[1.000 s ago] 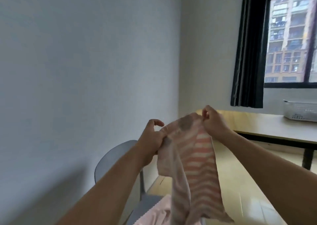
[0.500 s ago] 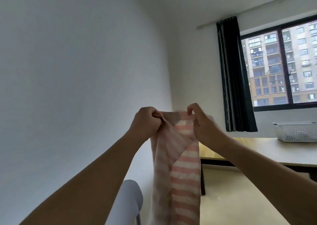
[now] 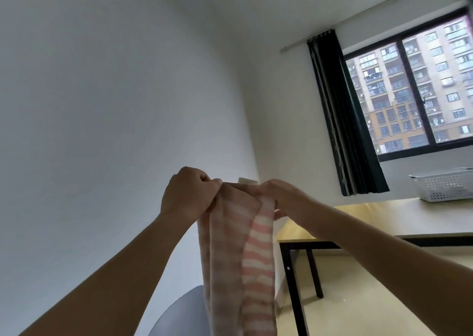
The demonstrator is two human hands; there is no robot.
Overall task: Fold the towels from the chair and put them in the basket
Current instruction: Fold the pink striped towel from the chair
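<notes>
White walls (image 3: pixel 102 105) and ceiling (image 3: pixel 281 3). At right, black-framed window (image 3: pixel 419 92) facing apartment blocks, dark curtain (image 3: pixel 345 120) drawn to its left under a rod (image 3: pixel 307 40). Below, pale wooden table (image 3: pixel 384 218) on black legs; light glossy floor (image 3: pixel 358 297).

Towel (image 3: pixel 245 253): pink and white horizontal stripes. Basket (image 3: pixel 445 186): white, perforated. Curtain (image 3: pixel 343 120): black. Chair (image 3: pixel 179 310): grey. Counter (image 3: pixel 384 218): pale wood, black frame.
</notes>
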